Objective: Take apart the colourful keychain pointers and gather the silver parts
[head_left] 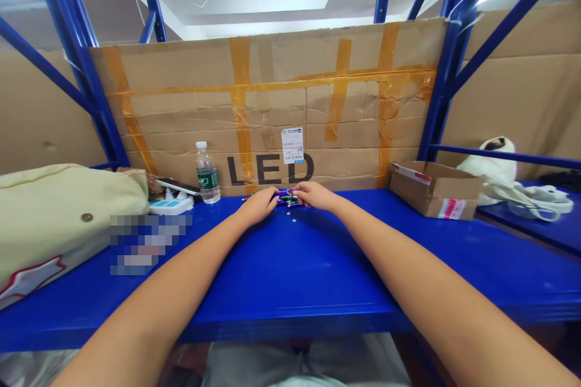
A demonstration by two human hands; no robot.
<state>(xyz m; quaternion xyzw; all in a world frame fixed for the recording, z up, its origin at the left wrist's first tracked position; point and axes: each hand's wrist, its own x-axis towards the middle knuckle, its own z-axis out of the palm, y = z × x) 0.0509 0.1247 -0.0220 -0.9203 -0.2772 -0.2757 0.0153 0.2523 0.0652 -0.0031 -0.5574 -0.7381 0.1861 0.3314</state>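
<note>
Several pens [285,199], purple, green and other colours, lie bunched together at the back of the blue shelf top. My left hand [258,207] curls over the left ends of the bunch, with some coloured tips showing beyond its far side. From the other side, my right hand [313,195] pinches the right ends between thumb and fingers. Both hands are closed and rest low near the surface. How many pens each hand grips is hidden by the fingers. Two small pale spots [291,217] show on the shelf just in front of the pens.
A cardboard sheet [190,121] with tape stands behind the shelf [290,272]. On the left are a cream bag [68,217], a power strip [171,205], a phone [177,186] and a water bottle [207,175]. A cardboard box [436,190] and white cables [540,199] are right.
</note>
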